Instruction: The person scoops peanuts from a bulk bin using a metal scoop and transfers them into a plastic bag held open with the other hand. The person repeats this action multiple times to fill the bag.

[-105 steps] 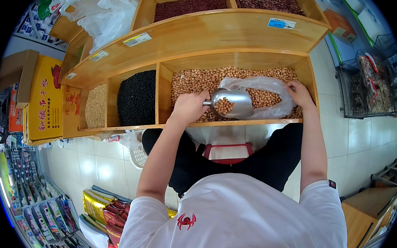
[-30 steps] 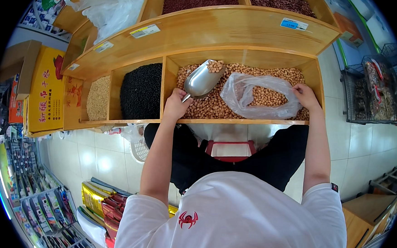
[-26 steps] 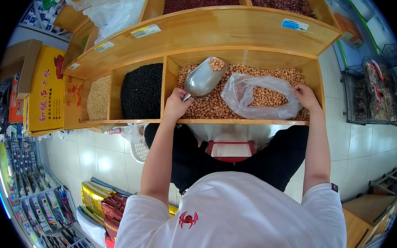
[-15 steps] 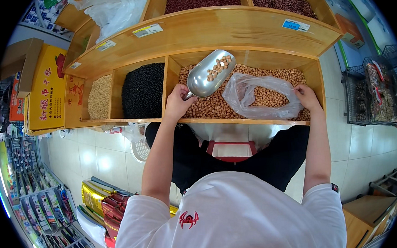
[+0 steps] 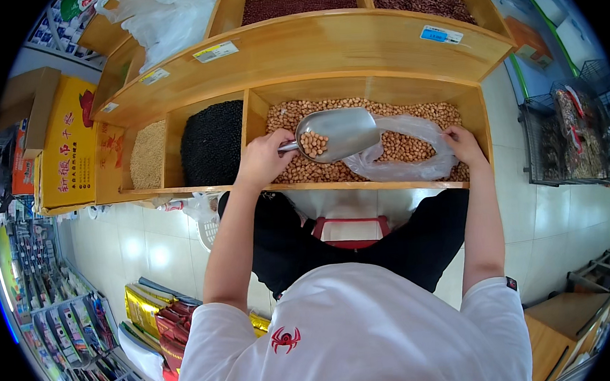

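My left hand [image 5: 267,159] is closed around the handle of a metal scoop [image 5: 352,133], held level above the wooden bin [image 5: 424,85]. A small heap of light brown kernels [image 5: 314,144], peanut-like in look, lies in the scoop near its handle; the mouth points right, over the left rim of a clear plastic bag [image 5: 370,167]. That bag rests open on the loose kernels [image 5: 288,115] in the bin, with more kernels visible through its mouth. On the bag's right edge, my right hand [image 5: 464,146] pinches the plastic between closed fingers.
Left of this bin are compartments of black beans [image 5: 213,144] and pale grain [image 5: 148,157]. A raised shelf [image 5: 289,48] behind holds dark red beans [image 5: 300,2] and plastic bags [image 5: 176,20]. A yellow carton [image 5: 72,145] stands left, a wire basket [image 5: 567,132] right. A red stool [image 5: 351,231] is below.
The scoop has turned from pointing up and right to pointing right, its mouth now over the bag's left side. Its kernels have slid back toward the handle. My right hand still pinches the bag.
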Motion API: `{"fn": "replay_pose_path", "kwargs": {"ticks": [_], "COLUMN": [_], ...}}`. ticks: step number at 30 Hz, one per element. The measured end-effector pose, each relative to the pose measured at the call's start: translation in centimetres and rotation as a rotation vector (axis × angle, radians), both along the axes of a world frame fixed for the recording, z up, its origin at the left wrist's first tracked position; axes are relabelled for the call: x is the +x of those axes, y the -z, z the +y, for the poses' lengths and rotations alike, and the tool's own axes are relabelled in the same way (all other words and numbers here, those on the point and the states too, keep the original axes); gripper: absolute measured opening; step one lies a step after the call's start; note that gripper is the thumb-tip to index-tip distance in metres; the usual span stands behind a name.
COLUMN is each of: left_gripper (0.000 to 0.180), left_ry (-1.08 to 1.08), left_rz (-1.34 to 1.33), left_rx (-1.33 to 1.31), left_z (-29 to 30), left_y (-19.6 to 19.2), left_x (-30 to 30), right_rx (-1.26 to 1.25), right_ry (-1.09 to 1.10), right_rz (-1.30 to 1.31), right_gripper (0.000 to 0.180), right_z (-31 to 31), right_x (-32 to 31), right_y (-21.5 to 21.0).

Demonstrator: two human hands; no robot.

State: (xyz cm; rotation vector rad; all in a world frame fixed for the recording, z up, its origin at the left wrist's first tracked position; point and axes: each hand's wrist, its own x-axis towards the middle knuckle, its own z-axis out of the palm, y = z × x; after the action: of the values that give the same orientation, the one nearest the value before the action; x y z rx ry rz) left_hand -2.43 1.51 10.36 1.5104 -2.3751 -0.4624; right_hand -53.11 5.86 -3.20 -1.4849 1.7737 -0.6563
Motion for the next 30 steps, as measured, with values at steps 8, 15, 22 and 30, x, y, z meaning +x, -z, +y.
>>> {"fn": "replay_pose_path", "kwargs": {"ticks": [8, 15, 22, 30], "left_gripper": [0.022, 0.022, 0.024, 0.026], "left_ry": [0.271, 0.273, 0.153, -0.277], "left_rz": [-0.229, -0.290, -0.199, -0.305], "left_rx": [-0.150, -0.152, -0.122, 0.084], "left_z": [0.1, 0.4, 0.0, 1.1], "left_y": [-4.1, -5.8, -7.0, -3.4], "left_x": [-4.6, -6.4, -3.6, 1.0], "right_rx": [-0.055, -0.101, -0.091, -0.036], "right_ry": [-0.012, 0.008, -0.001, 0.023], "right_rz": [0.028, 0.010, 0.035, -0.008], "right_gripper": [0.012, 0.013, 0.013, 0.012], "right_z": [0.0, 0.1, 0.1, 0.1], "right_x": [0.5, 0.7, 0.9, 1.1], "right_y": [-0.7, -0.9, -1.7, -1.8]}}
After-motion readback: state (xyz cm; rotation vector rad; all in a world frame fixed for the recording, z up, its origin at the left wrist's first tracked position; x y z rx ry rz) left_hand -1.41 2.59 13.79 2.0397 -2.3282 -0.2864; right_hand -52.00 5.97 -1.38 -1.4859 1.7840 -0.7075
